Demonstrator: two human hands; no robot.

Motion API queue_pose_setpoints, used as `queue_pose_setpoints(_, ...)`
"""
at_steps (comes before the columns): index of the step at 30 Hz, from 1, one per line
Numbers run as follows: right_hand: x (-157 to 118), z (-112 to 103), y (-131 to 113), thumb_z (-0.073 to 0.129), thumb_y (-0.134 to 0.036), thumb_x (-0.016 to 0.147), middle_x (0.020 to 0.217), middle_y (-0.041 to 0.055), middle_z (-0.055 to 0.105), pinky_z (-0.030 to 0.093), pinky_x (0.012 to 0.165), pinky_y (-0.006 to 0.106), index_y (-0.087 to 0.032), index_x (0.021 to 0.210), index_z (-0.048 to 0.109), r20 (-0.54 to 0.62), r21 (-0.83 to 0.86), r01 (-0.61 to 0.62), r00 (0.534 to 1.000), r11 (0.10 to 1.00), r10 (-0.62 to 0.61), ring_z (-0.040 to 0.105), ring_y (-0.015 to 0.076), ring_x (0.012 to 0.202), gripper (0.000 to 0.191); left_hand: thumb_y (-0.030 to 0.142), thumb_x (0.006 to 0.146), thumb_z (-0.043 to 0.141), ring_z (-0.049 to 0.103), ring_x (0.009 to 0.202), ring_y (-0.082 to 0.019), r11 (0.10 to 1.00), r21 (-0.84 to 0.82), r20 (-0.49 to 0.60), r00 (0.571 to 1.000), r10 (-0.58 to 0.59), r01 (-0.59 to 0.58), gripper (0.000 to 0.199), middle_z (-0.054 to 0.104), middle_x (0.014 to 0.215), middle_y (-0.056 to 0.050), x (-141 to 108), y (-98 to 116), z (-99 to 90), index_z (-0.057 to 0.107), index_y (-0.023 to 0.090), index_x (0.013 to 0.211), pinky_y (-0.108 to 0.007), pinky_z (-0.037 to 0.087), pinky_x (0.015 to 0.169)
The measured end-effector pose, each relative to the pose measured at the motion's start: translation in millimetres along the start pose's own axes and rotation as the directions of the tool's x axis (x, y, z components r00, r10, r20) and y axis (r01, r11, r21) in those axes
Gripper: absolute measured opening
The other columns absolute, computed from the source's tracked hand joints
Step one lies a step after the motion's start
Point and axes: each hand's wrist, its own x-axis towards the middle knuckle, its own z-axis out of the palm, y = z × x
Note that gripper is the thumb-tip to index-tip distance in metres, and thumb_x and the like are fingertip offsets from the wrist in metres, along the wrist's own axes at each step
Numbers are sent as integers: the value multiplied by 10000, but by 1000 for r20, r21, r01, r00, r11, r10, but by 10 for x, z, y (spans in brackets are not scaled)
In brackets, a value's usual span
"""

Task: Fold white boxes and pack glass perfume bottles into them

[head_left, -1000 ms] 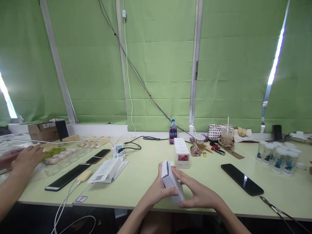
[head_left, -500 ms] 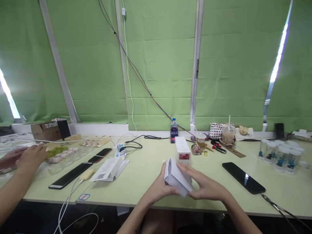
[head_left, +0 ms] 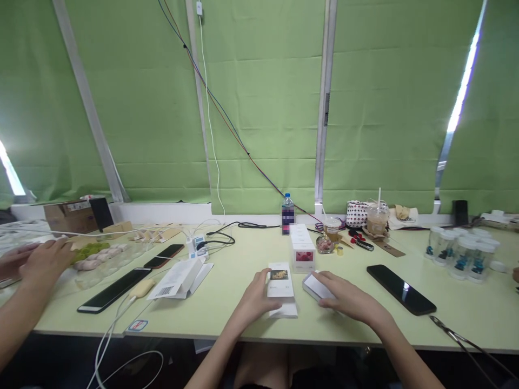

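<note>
My left hand (head_left: 256, 300) curls around the left side of a white printed paper box (head_left: 283, 286) lying on the table, its thumb near the lower part. A small food-like picture shows on the box's upper face. My right hand (head_left: 349, 296) grips a smaller white rectangular piece (head_left: 318, 287) from its right, at the table surface. A gap of bare table lies between the two pieces. Just beyond them stands a long white box row (head_left: 302, 248) with a pink-red picture on its front end. Whether the printed box contains anything is hidden.
Flattened white packaging (head_left: 178, 278) and phones lie to the left, a black phone (head_left: 401, 289) and metal tongs (head_left: 448, 329) to the right. Clear vials (head_left: 466, 256), a drink cup (head_left: 377, 219) and a bottle (head_left: 287, 215) stand farther back. Another person's hands (head_left: 48, 265) work at far left.
Both hands held a tilted white box together above the table edge. Now it is in two pieces, lowered onto the table, with one hand at each. The view has shifted slightly.
</note>
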Motion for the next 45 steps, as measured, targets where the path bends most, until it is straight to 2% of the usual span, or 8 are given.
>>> queue_pose_setpoints(4,-8,117,-256,535,-328,835,1300,91,553,401,956,363,-245,1351,468,-8,-54,148,989,988,-149,497,291,1193,527,196,669,621,591,963,-285,951,302,13,997,-76,69,644,594,1065,-83,0,2,29,391,207,1271,-297,415,738)
queue_pose_setpoints(8,28,261,-383,494,-285,862,1125,97,623,439,826,329,-249,1337,472,-43,-131,156,986,979,-162,575,272,1051,477,88,721,470,592,727,-208,948,316,45,998,-45,28,476,592,766,-1,27,2,54,421,211,1178,-236,352,599)
queue_pose_setpoints(21,119,349,-353,362,-159,871,1174,106,654,447,763,318,-249,1419,354,-151,-126,157,973,980,-175,625,274,995,555,207,869,422,496,612,-144,963,-109,-83,967,239,-248,286,443,640,76,-64,254,38,368,234,1149,-233,385,602)
queue_pose_setpoints(27,115,179,-326,347,-255,924,1082,81,669,441,749,303,-233,1292,519,-396,188,235,907,954,-145,616,218,889,407,308,917,450,545,710,-156,939,-172,-176,947,267,-297,238,526,775,29,-112,328,22,401,237,1139,-285,438,699)
queue_pose_setpoints(32,54,16,-345,423,-343,915,833,16,597,323,494,220,-229,1180,574,-451,575,326,891,750,-42,424,107,547,326,393,861,567,510,1104,-245,880,-191,-249,889,384,-434,433,489,1204,-97,-158,363,9,405,235,1230,-397,404,962)
queue_pose_setpoints(35,20,-11,-370,479,-342,890,728,-28,494,192,429,194,-235,1144,576,-380,781,328,925,531,-11,247,70,481,292,384,763,698,432,1239,-273,893,-209,-210,911,356,-398,652,420,1343,-108,-182,403,4,336,255,1290,-413,353,1032)
queue_pose_setpoints(40,20,22,-391,604,-312,815,651,-57,420,114,411,174,-205,1053,602,-278,930,255,959,264,54,147,50,478,261,303,819,617,608,957,-221,938,-214,-66,962,265,-274,603,637,1068,-55,-210,478,5,266,266,1307,-349,462,835)
queue_pose_setpoints(45,60,46,-377,656,-321,796,567,-93,309,114,398,153,-179,997,609,-286,951,267,951,155,118,116,51,477,250,289,835,591,625,886,-203,935,-229,3,960,278,-270,538,669,979,-13,-216,510,11,321,277,1300,-314,459,802)
